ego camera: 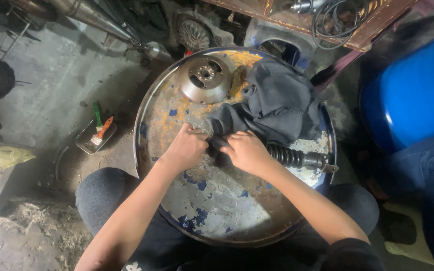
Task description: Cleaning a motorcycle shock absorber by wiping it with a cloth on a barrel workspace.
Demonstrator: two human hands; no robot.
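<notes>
A dark grey cloth (pixel 277 100) lies bunched on the rusty top of a blue drum (pixel 217 200). My left hand (pixel 187 148) and my right hand (pixel 247 150) are both closed on the near edge of the cloth, side by side. Under my right hand a black coiled shock absorber (pixel 297 158) lies on the drum, its metal end pointing right; its left end is hidden by the cloth and hand. A round metal disc with holes (pixel 205 79) rests at the drum's far edge.
A small tray with a brush and a green-handled tool (pixel 96 133) sits on the concrete floor to the left. A blue barrel (pixel 418 95) stands at right beside a person's leg in jeans (pixel 428 170). Metal pipes and engine parts crowd the back.
</notes>
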